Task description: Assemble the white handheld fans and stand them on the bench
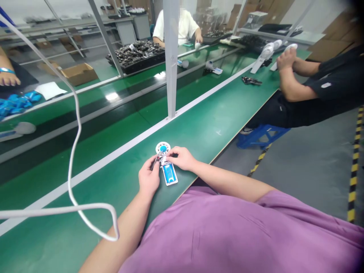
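Count of items on and about the green assembly bench.

People: three besides the wearer, namely one white-shirted worker (176, 26) far centre, one dark-shirted worker (321, 91) at right, one arm with a blue wristband (7, 74) far left. Wearer's hands: two, left hand (148, 178) and right hand (182, 158). One white-and-blue fan body (167, 168) near centre. One white cable (74, 151) at left. One cardboard box (79, 73) far left. One blue stool (260, 136) at right. Two trays of dark parts (138, 55) far; pieces too small to count.

A white part (167, 163) with a blue insert lies on the green bench (199, 129) edged by a white stripe, beside a white cable (74, 151), purple shirt (227, 235), and yellow-black floor tape (354, 167).
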`<control>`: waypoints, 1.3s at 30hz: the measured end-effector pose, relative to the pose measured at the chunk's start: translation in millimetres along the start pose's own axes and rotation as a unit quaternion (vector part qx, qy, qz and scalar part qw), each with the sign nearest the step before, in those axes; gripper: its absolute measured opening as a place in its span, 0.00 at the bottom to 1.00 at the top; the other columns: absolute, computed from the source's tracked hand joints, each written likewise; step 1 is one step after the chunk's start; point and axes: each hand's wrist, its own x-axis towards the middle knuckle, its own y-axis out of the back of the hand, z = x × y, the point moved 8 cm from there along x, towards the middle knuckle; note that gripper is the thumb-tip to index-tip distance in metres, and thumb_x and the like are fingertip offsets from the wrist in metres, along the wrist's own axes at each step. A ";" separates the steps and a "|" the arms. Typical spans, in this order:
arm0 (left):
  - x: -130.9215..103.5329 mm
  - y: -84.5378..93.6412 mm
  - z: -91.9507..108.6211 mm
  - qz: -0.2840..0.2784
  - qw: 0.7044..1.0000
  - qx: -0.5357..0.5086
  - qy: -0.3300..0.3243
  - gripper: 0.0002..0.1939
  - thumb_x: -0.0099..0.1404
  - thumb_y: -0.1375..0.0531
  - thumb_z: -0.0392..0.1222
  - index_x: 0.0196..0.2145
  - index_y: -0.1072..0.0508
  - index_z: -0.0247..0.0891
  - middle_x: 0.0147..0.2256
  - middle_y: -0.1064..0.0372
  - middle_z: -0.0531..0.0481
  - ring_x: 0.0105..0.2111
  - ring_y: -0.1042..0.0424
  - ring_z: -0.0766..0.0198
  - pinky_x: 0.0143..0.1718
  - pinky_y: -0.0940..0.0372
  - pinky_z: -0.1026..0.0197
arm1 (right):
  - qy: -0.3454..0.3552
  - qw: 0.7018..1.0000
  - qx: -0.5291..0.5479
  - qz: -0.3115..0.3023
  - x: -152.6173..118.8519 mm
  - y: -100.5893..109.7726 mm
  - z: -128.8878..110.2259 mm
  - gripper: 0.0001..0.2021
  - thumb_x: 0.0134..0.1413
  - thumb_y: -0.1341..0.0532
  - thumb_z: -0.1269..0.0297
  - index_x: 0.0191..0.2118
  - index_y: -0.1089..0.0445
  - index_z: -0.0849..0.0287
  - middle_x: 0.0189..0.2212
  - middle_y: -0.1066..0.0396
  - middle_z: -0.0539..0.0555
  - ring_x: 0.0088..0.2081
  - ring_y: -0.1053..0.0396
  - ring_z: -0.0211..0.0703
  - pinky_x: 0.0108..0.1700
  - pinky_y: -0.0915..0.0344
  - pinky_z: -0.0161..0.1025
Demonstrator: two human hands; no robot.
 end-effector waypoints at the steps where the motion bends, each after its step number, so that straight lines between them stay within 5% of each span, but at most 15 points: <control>1: 0.1 -0.5 1.1 0.000 1.000 0.009 -0.010 0.15 0.65 0.41 0.45 0.48 0.24 0.41 0.46 0.25 0.47 0.47 0.26 0.56 0.55 0.33 0.51 | 0.007 1.000 -0.005 0.003 -0.1 -0.6 -3.9 0.04 0.50 0.32 0.74 0.32 0.24 0.59 0.31 0.27 0.50 0.35 0.30 0.41 0.42 0.35 0.38; 12: -4.1 6.0 15.0 0.012 0.991 0.094 -0.090 0.13 0.64 0.38 0.45 0.45 0.22 0.43 0.44 0.23 0.49 0.45 0.24 0.57 0.51 0.31 0.55 | 0.004 0.995 -0.074 0.068 -7.9 -18.3 -33.8 0.09 0.49 0.37 0.79 0.25 0.33 0.59 0.28 0.31 0.50 0.36 0.36 0.45 0.40 0.41 0.39; 28: -4.3 2.4 27.3 -0.004 0.978 0.115 -0.172 0.10 0.65 0.41 0.41 0.43 0.22 0.42 0.44 0.24 0.49 0.46 0.25 0.59 0.53 0.31 0.55 | -0.022 0.994 -0.094 0.044 -6.5 -16.7 -36.7 0.09 0.46 0.36 0.77 0.23 0.33 0.59 0.26 0.31 0.50 0.33 0.35 0.44 0.37 0.41 0.38; 39: -1.7 1.3 29.0 -0.029 0.971 0.171 -0.164 0.12 0.63 0.43 0.33 0.43 0.26 0.41 0.45 0.25 0.49 0.47 0.27 0.57 0.53 0.32 0.53 | -0.008 0.994 -0.102 0.033 -5.7 -20.7 -40.4 0.08 0.48 0.36 0.79 0.26 0.31 0.59 0.29 0.29 0.50 0.37 0.34 0.45 0.41 0.40 0.39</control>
